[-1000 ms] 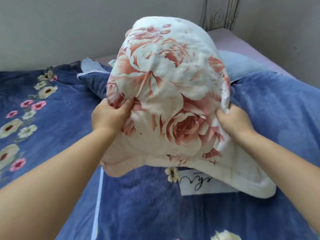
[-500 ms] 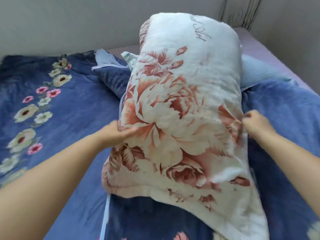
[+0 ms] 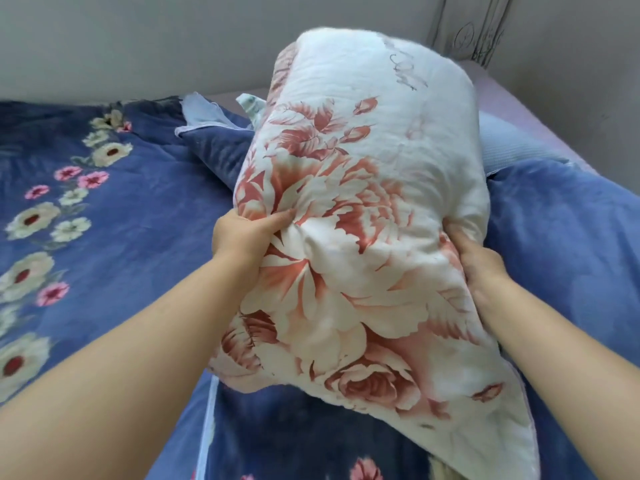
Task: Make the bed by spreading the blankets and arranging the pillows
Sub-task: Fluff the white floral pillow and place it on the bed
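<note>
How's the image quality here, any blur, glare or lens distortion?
Head view: soft, even daylight, no glare. The floral pillow is slightly soft, its script lettering smeared; both hands, left and right, read clearly. Wide-angle stretch enlarges the forearms at the bottom corners.

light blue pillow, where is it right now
In the head view, the light blue pillow lies far right, behind the floral pillow, beside the navy blanket.

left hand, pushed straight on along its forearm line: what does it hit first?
The floral pillow itself: the left hand already grips its side, fingers dug in. Beyond it likely the folded blue blanket, though depth is unclear.
</note>
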Motion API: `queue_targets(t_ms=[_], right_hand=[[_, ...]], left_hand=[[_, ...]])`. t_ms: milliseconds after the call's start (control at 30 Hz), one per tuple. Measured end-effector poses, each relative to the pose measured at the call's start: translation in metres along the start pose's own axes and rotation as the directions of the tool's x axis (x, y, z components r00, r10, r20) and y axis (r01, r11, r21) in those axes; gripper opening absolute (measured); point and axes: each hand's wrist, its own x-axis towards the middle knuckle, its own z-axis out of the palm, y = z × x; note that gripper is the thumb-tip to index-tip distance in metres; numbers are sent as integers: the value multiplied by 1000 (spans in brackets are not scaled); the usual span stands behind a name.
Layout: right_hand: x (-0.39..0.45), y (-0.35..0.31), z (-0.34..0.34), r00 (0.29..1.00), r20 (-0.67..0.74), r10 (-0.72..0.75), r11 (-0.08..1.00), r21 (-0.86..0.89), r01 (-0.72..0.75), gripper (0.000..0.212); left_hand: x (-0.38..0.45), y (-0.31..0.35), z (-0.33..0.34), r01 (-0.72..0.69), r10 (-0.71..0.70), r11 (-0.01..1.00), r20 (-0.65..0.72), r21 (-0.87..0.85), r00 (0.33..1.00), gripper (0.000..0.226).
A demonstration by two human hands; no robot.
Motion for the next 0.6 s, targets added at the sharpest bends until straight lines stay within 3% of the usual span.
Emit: queue_targets(t_ms=[100,267,367,500,600], right_hand=[[-34,9,-5,1000,-15,-8,998,63,9,62],[-105,28,14,992,-102,-70,989,123,82,48],[-162,50,42,988,-118,-97,982,153,115,41],[-252,81,86,992,-63,-111,971,206,122,31],[-324,108,129,991,78,-111,942,327,80,15]], left_hand=[[-29,2,-27,-126,134,990,-132,65,982,21],[-55,-1,-99,-190,183,982,-235,-5,955,39],[-69,-15,-167,-205,191,978,-254,-33,948,29],[-90,-43,-273,-213,193,977,-316,-30,929,30],[-106,-65,-363,-230,227,973,-363,37,904,37]])
